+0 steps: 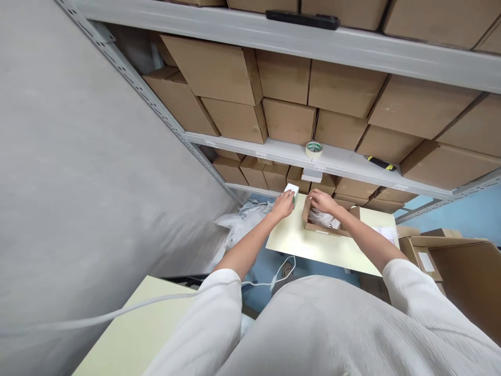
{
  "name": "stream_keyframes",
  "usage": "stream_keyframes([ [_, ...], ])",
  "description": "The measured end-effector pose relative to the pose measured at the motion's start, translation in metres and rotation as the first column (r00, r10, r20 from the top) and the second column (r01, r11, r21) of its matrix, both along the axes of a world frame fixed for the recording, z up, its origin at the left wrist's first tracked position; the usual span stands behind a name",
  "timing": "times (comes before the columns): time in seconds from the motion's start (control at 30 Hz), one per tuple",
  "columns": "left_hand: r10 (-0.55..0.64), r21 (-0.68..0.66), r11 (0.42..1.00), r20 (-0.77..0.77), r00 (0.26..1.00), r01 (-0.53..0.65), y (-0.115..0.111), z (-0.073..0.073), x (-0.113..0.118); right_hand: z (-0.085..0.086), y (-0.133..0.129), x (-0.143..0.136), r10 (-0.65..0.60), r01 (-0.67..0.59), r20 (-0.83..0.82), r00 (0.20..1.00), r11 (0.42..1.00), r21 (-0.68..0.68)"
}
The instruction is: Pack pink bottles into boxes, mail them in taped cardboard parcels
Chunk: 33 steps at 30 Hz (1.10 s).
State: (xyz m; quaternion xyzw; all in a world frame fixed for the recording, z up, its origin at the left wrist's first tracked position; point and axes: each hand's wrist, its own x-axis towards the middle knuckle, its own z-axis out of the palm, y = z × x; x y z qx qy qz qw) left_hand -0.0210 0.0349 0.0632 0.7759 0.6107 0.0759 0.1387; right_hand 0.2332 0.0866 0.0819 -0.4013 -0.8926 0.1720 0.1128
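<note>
Presently our left hand [284, 205] grasps the white box [293, 188], the open carton [312, 226] lying toward four o'clock from it, nearer our right hand [323, 201], whose grip we cannot tell.

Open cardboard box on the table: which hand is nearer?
Right. The right hand is over the open cardboard box; the left hand is apart, to its left, on a small white box.

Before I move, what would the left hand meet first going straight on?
Past the white box it holds, the left hand would probably meet a cardboard box in the lower rows, though depth is unclear.
</note>
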Motion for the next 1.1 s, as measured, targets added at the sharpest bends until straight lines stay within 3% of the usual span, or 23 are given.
stream_keyframes([
  [0.17,-0.112,-0.03,0.993,-0.031,0.993,0.111,0.038,-0.016,-0.017,-0.004,0.004,-0.02,-0.087,0.087,-0.013,0.996,0.996,-0.023],
  [0.43,-0.229,-0.087,0.971,-0.099,0.968,0.221,0.078,-0.031,-0.008,-0.012,0.006,-0.028,-0.169,0.168,-0.008,0.986,0.985,-0.048],
  [0.73,-0.284,-0.104,0.957,-0.124,0.951,0.272,0.066,-0.031,-0.027,-0.015,0.01,-0.045,-0.204,0.2,-0.039,0.978,0.975,-0.1],
  [0.93,-0.231,-0.107,0.968,-0.012,0.973,0.229,0.051,-0.031,-0.041,-0.013,0.009,-0.061,-0.194,0.188,-0.055,0.979,0.976,-0.111],
  [1.1,-0.173,-0.111,0.98,-0.066,0.983,0.165,0.045,-0.02,-0.059,-0.011,0.007,-0.062,-0.201,0.192,-0.067,0.977,0.974,-0.119],
])
